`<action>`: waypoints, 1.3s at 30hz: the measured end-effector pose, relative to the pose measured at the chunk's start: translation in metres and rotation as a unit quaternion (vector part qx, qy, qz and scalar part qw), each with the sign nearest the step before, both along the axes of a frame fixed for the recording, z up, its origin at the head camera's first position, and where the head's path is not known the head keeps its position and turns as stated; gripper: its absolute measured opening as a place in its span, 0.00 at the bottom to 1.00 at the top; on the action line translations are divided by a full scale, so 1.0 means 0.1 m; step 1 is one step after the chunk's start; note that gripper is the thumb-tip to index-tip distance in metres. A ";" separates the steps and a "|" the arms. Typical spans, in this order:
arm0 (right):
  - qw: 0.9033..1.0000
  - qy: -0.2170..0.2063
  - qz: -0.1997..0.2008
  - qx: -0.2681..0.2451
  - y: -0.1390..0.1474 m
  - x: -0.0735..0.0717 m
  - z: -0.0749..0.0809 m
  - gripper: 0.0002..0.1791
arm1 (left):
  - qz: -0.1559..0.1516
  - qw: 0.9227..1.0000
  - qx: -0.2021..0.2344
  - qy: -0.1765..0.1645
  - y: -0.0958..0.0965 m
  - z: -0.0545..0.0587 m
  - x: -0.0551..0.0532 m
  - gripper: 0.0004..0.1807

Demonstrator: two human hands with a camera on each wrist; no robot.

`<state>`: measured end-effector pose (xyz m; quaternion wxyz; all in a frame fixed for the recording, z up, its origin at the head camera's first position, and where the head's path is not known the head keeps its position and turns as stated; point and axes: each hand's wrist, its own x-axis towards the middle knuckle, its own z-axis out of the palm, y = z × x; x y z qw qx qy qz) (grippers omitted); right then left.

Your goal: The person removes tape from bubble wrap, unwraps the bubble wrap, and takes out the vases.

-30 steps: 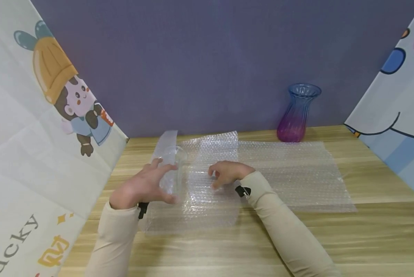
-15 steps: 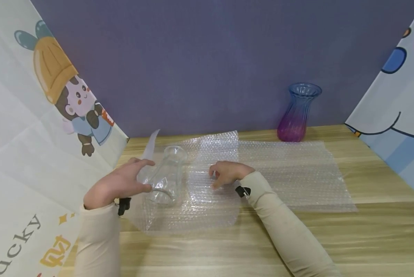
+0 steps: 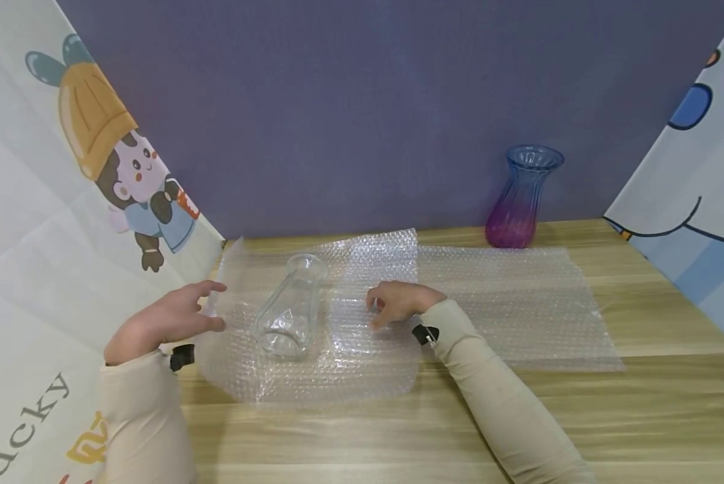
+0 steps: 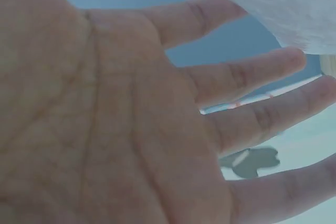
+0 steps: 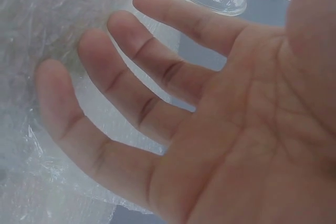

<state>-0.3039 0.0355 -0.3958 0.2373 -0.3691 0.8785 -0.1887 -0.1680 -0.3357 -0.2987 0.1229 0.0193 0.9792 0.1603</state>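
Note:
A clear glass vase lies on its side on a sheet of bubble wrap, its mouth toward the back wall. At the sheet's left edge is my left hand; in the left wrist view its fingers are straight and spread, with bubble wrap near their tips. My right hand is over the wrap to the right of the vase. In the right wrist view its fingers are relaxed and slightly bent, gripping nothing. Whether their tips press the wrap is hard to tell.
A blue-and-purple glass vase stands upright at the back right. More bubble wrap stretches rightward over the wooden table. A purple-grey wall closes the back, with printed panels on both sides.
My left hand has moved left, away from the clear vase. The wrap's left flap, earlier folded over the vase, has swung back to the left and uncovered it. My right hand stays put.

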 end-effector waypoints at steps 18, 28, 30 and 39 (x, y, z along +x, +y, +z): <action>1.000 0.005 0.005 0.003 0.00 -0.02 -0.02 0.23 | 0.021 0.977 -0.037 0.210 0.72 0.34 0.26 0.25; 1.000 -0.001 0.004 -0.003 0.01 -0.01 -0.03 0.23 | -0.011 0.992 -0.041 0.119 0.71 -0.05 -0.12 0.22; 1.000 0.000 0.004 -0.003 0.01 0.00 -0.02 0.23 | 0.001 0.996 -0.042 0.077 0.61 -0.12 -0.17 0.23; 1.000 0.006 -0.002 -0.006 0.00 0.00 -0.03 0.23 | 0.046 0.997 -0.023 -0.061 0.30 -0.45 -0.38 0.34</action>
